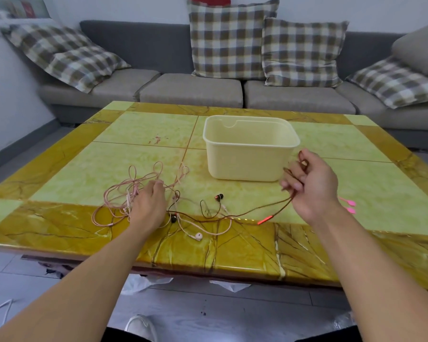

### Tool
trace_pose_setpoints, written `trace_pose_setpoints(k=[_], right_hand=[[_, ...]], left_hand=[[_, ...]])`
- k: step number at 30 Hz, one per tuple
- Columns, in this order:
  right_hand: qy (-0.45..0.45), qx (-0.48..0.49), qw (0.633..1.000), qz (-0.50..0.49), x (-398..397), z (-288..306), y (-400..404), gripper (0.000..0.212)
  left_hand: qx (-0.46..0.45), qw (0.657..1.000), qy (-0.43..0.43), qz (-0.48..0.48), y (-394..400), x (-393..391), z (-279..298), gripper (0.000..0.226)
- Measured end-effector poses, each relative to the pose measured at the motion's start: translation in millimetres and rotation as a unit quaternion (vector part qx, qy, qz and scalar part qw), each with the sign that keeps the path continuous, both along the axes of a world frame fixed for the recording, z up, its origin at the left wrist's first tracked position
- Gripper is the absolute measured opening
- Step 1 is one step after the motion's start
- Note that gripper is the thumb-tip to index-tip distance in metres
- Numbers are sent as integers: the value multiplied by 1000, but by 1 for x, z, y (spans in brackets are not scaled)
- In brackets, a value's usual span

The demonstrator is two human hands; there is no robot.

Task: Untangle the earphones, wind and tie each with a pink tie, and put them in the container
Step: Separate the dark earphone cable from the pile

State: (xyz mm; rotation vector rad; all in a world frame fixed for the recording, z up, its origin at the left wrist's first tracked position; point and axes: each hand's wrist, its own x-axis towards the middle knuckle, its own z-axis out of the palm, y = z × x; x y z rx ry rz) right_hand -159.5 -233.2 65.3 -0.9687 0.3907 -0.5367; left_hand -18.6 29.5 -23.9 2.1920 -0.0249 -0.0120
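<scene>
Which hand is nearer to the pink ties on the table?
The right hand. It is just left of the pink ties, holding the brown cable. The left hand rests on the pink cable, much farther left.

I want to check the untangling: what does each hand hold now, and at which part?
The right hand holds loops of the dark brown earphone cable wound around its fingers. The left hand rests on the pink earphone cable; a grip cannot be told.

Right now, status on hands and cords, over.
Right hand winding dark cord. Left hand pressing pink cord pile. Container empty, pink ties unused. Cords still crossed mid-table.
</scene>
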Motion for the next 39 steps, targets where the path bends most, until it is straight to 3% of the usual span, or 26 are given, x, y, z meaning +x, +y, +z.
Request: trace_pose_setpoints(k=[2,4,6,8,10,13,14,17,18,22,24,26,27,30,32,34,36,39], right_hand=[[121,-173,977,-31,-1,-4,-5,27],[217,-381,898,-41,-3,-8,-10,26],[279,-526,803,7,-5,-13,-10,23],[347,-598,718,83,-6,-21,-7,24],[398,-621,658,150,-4,-33,-2,29],[411,-696,565,165,0,-42,11,44],[389,-707,570,155,2,-41,18,45],[304,-674,652,167,9,-37,39,36],[293,-675,652,185,11,-37,46,36],[325,-743,549,202,21,-53,62,37],[335,-751,535,193,25,-55,62,22],[319,-730,572,196,27,-53,60,13],[295,-701,621,192,27,-51,59,12],[168,-516,827,145,25,-35,61,13],[66,-356,922,139,23,-23,64,15],[-15,-209,964,161,22,-13,66,19],[-61,-107,979,161,18,-8,66,20],[-66,-52,990,113,16,-6,63,18]], left_hand=[[-20,1000,-1,15,1,1,0,48],[-33,999,-5,33,1,2,2,45],[-44,998,-15,46,0,1,6,40],[-50,997,-36,51,1,1,9,35],[-37,996,-62,47,2,1,10,35],[-25,994,-99,37,2,-1,12,39],[-24,993,-115,31,1,-2,12,38],[-15,987,-161,-21,-5,-8,18,29],[-8,985,-165,-46,-7,-11,20,23],[49,979,-125,-153,-10,-18,17,5],[79,976,-108,-171,-8,-17,12,10],[81,979,-92,-161,-7,-16,11,16],[81,982,-80,-151,-6,-15,12,19],[86,987,-41,-126,-2,-10,11,30],[92,988,-18,-126,0,-7,9,37],[89,989,-1,-116,0,-6,8,43],[67,994,5,-91,-1,-5,8,43],[46,998,-10,-52,-1,-5,7,34]])
